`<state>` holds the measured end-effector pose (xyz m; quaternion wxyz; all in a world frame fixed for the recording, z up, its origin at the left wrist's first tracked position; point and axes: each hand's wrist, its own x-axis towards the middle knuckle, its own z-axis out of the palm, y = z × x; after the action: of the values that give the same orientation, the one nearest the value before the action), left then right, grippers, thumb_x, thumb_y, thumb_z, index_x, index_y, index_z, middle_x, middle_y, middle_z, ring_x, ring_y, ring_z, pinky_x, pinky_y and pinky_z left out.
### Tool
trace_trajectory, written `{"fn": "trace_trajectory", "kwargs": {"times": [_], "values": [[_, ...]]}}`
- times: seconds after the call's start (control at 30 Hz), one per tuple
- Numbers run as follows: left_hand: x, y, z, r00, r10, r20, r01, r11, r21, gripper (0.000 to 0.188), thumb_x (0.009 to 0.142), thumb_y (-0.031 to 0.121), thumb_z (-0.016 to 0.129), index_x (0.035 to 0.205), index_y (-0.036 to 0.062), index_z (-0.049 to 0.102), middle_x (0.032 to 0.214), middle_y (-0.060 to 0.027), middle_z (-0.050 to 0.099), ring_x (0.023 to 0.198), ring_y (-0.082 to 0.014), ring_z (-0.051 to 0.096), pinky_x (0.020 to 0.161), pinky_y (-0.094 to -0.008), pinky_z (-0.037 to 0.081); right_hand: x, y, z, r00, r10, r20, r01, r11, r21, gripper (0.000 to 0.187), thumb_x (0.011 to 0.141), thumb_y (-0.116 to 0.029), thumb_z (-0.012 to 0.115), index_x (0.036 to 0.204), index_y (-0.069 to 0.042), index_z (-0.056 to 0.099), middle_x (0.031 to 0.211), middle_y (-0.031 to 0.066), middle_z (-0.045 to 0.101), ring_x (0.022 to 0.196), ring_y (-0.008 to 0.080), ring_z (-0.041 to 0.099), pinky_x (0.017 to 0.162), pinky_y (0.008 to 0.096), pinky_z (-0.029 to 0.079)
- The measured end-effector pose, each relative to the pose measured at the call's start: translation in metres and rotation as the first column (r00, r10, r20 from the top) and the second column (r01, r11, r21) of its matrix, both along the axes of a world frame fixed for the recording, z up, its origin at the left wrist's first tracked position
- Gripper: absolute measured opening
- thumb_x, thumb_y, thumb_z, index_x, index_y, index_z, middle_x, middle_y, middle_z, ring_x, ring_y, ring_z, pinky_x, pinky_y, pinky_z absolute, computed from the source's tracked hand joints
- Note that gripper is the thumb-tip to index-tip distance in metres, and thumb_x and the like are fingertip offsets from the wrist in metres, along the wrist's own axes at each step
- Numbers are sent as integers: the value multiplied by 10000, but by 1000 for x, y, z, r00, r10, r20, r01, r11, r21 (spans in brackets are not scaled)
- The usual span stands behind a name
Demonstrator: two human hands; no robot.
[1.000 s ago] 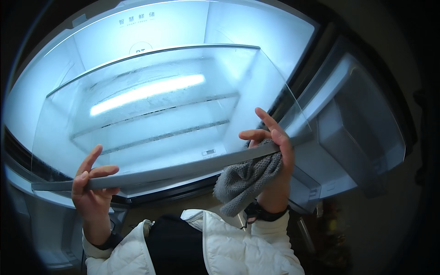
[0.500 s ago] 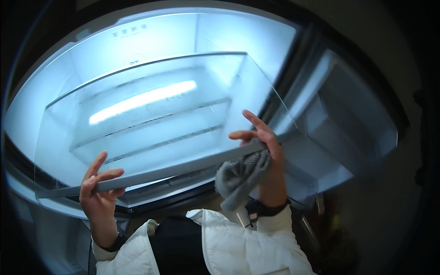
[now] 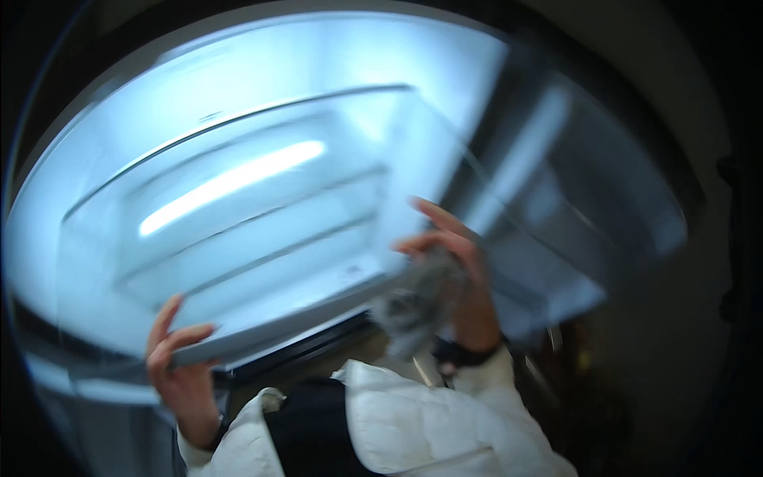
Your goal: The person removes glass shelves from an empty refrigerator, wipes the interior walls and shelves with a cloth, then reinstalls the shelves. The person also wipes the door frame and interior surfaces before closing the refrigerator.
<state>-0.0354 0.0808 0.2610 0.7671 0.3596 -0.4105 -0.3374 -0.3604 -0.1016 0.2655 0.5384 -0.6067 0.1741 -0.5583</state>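
A clear glass refrigerator shelf with a grey front strip is held at a slant before the lit interior. My left hand grips the strip near its left end, thumb and fingers around it. At the strip's right end my right hand has hold of the shelf, with its index finger stretched over the glass. A crumpled grey cloth hangs from the right hand, under the strip. Motion blurs the hands, cloth and shelf.
Around the shelf is the bright white refrigerator interior. An open door with bins stands on the right, partly seen through the glass. Another pale door part shows at lower left.
The shelf's left side has come lower and nearer to me, along with my left hand. My right hand has barely moved and keeps the cloth. The picture has become more blurred.
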Motion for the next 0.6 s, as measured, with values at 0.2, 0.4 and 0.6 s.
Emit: {"fn": "trace_trajectory", "kwargs": {"times": [0.2, 0.4, 0.6], "values": [[16, -19, 7, 872, -392, -294, 406, 914, -14, 655, 915, 280, 490, 1443, -46, 282, 1193, -303, 592, 1083, -359, 620, 902, -438, 542, 15, -15, 14, 770, -632, -85, 169, 331, -928, 424, 977, -216, 499, 1334, -36, 358, 1044, 166, 596, 1053, 340, 594, 960, 585, 468], [15, -37, 10, 829, -500, -250, 488, 866, -110, 712, 926, 296, 486, 1451, -92, 199, 1189, -294, 598, 1089, -340, 628, 913, -440, 538, -2, -49, 1, 925, -373, -66, 315, 854, -413, 509, 945, -281, 424, 1310, 72, 398, 983, 195, 626, 764, 240, 597, 685, 353, 532], [37, -46, -12, 796, -594, -117, 575, 802, -163, 961, 910, 507, 557, 1493, -50, 35, 1416, -310, 395, 1287, -406, 464, 976, -530, 469, -5, -48, -2, 980, -181, 78, 156, 955, 252, 641, 892, -288, 355, 1395, 108, 381, 904, 173, 685, 661, 199, 536, 635, 281, 479]]}}
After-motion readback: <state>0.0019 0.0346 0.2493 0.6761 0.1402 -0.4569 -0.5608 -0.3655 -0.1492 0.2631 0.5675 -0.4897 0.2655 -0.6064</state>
